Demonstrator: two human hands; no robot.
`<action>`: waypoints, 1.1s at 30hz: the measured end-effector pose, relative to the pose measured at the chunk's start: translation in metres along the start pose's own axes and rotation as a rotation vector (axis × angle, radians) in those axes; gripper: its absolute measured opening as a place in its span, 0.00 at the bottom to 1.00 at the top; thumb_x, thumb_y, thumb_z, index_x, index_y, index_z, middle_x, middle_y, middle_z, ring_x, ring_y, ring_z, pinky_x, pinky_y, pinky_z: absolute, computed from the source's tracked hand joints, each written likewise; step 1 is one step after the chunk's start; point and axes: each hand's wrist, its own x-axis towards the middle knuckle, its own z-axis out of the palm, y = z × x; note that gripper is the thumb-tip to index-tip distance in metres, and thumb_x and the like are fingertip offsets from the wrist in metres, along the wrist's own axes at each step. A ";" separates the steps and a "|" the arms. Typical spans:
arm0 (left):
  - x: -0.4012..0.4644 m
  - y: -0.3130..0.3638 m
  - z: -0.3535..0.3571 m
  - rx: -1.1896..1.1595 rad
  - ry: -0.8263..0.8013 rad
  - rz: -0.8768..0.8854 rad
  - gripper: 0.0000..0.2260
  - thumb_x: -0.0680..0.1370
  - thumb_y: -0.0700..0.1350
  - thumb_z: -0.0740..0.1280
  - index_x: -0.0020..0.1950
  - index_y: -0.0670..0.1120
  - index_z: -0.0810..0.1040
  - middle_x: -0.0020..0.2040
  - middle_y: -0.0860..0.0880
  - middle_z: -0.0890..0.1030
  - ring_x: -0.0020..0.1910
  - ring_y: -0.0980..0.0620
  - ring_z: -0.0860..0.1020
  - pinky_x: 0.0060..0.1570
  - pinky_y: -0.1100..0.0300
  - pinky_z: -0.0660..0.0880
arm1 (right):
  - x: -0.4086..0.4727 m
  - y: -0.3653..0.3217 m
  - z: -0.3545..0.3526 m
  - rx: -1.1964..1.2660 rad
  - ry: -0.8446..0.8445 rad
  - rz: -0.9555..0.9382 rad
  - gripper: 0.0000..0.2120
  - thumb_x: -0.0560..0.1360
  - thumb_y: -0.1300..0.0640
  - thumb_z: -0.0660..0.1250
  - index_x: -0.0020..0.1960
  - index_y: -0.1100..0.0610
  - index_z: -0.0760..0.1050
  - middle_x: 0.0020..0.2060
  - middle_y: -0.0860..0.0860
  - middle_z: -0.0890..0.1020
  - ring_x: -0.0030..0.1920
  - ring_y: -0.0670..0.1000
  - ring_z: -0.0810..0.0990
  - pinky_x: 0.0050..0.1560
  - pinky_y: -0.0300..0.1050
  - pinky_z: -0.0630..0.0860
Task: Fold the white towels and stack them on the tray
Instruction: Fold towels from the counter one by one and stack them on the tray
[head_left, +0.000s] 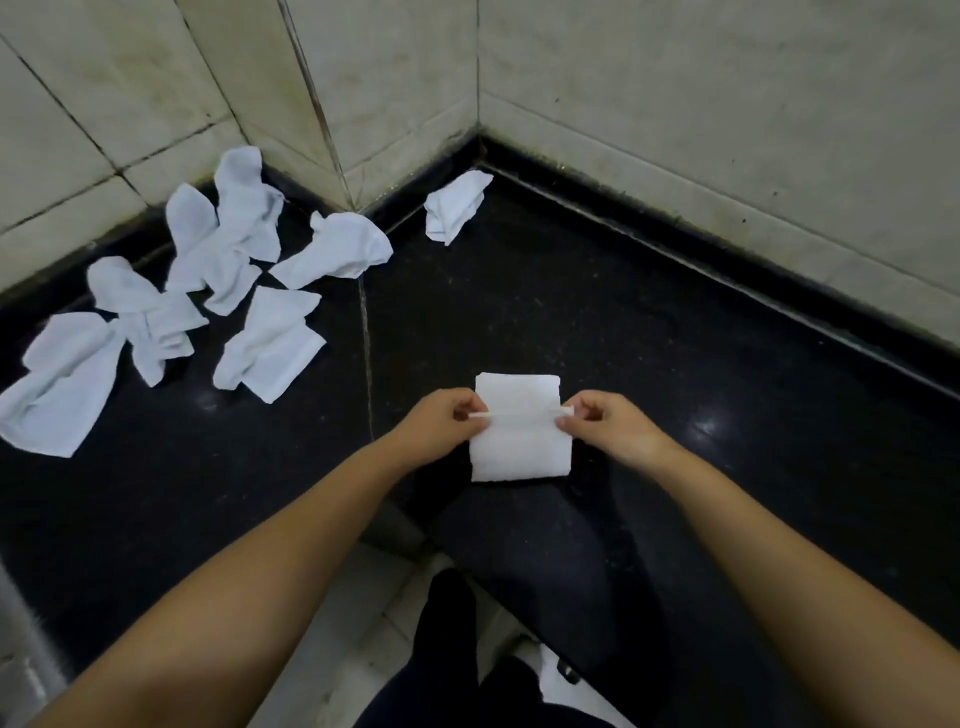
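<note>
Towel on counter: soft, light, limp. Left hand, right hand fingers pinching raised fold's ends; corner grips likely best.

There is just one view, from a camera on the person's head. It looks forward and down at a black counter. The counter fills most of the picture, and the arms reach out from the bottom edge, so the camera is close above it. Behind the counter, tiled walls meet in a corner. Below the counter's near edge, a bit of floor shows.
</note>
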 end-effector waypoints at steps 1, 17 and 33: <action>0.012 0.003 -0.003 0.026 0.038 -0.006 0.03 0.76 0.44 0.67 0.47 0.45 0.79 0.44 0.51 0.79 0.45 0.53 0.77 0.45 0.63 0.73 | 0.010 -0.003 -0.002 -0.010 0.048 0.017 0.06 0.75 0.56 0.68 0.42 0.57 0.76 0.36 0.51 0.73 0.38 0.47 0.72 0.41 0.40 0.69; 0.057 -0.009 0.013 0.391 0.303 -0.167 0.17 0.78 0.56 0.62 0.59 0.45 0.70 0.57 0.47 0.74 0.57 0.47 0.72 0.57 0.51 0.68 | 0.062 -0.012 0.018 -0.526 0.261 0.241 0.18 0.78 0.47 0.59 0.59 0.60 0.71 0.54 0.56 0.78 0.53 0.56 0.78 0.52 0.51 0.74; 0.004 0.038 0.030 -0.394 0.255 -0.269 0.06 0.76 0.41 0.65 0.52 0.43 0.72 0.48 0.46 0.76 0.42 0.53 0.75 0.37 0.60 0.73 | -0.003 -0.020 0.019 0.204 0.316 0.219 0.06 0.74 0.61 0.64 0.50 0.60 0.74 0.48 0.56 0.81 0.43 0.52 0.78 0.40 0.44 0.76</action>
